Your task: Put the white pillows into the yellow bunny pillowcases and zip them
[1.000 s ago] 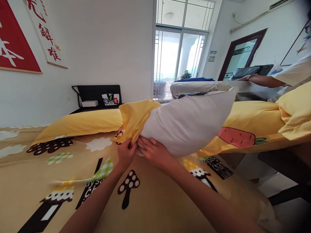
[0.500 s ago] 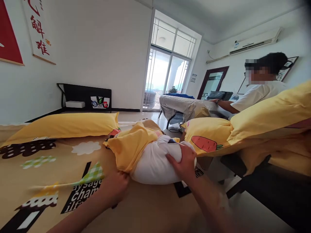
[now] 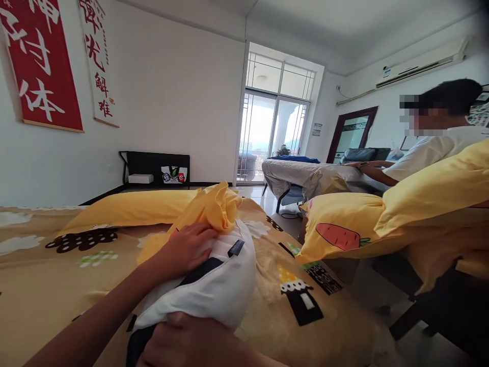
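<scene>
A white pillow (image 3: 233, 275) with a dark band and a small dark label (image 3: 236, 248) lies on the bed, partly inside a bunched yellow pillowcase (image 3: 217, 206) at its far end. My left hand (image 3: 191, 247) is on top, its fingers bent over the pillowcase edge where it meets the pillow. Some of its fingertips are hard to make out. Closer to me, my right hand (image 3: 187, 339) is closed in a fist around the near end of the white pillow, beside its dark fabric.
A patterned tan sheet (image 3: 263, 300) covers the bed. Beyond lies another yellow pillow (image 3: 133, 209). To the right are a carrot-print pillow (image 3: 340, 224) and a further yellow pillow (image 3: 439, 178). A person (image 3: 431, 148) in white sits by a plastic-covered table (image 3: 298, 171).
The white pillow has turned and come nearer, showing its dark band and label. My left hand has moved up onto it; my right hand has shifted from its far right side to its near end.
</scene>
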`<state>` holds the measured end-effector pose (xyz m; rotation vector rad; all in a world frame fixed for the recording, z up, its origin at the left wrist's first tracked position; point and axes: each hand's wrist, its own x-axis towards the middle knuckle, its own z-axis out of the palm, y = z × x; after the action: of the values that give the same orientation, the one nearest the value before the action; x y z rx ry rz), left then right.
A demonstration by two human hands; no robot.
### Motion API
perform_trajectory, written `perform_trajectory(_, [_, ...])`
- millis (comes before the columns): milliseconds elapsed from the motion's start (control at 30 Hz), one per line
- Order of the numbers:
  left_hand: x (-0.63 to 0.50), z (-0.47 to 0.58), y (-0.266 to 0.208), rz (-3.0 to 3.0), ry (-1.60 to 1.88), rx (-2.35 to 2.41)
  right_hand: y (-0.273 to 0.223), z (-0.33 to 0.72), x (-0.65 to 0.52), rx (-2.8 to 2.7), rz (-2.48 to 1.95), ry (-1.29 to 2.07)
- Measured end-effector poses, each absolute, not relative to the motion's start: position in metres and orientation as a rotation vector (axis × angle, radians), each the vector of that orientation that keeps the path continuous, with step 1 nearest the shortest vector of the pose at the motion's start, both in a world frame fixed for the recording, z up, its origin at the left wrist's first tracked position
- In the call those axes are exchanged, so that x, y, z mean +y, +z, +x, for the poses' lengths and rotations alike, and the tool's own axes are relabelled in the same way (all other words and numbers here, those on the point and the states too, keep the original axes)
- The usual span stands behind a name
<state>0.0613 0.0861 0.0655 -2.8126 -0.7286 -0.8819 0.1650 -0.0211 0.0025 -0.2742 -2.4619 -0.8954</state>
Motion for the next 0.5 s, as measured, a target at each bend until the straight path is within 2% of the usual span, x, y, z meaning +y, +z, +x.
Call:
perform_trajectory(133, [0.101,0.051,0.054,-2.843,-0.857,-1.101,-0.004,0.182,-0.023,-2.328,-0.275,-0.970])
perform_trajectory(233, [0.112,0.061,0.050,-3.062,-0.686,-1.119,-0.011,0.204,-0.026,-2.191,-0.326,-0.976])
perform_trajectory(333, [0.118,0.096,0.047,-3.008,-0.552,-1.277,-0.017,0.223,-0.032,-2.062,-0.485,-0.922])
perform_trajectory(400, [0.119,0.125,0.042,-2.914,-0.569,-1.393,-0.018,0.236,-0.038,-2.000,-0.634,-0.877])
perform_trajectory(500, [0.122,0.154,0.031,-2.722,-0.787,-1.380,-0.021,0.261,-0.051,-1.962,-0.819,-0.885])
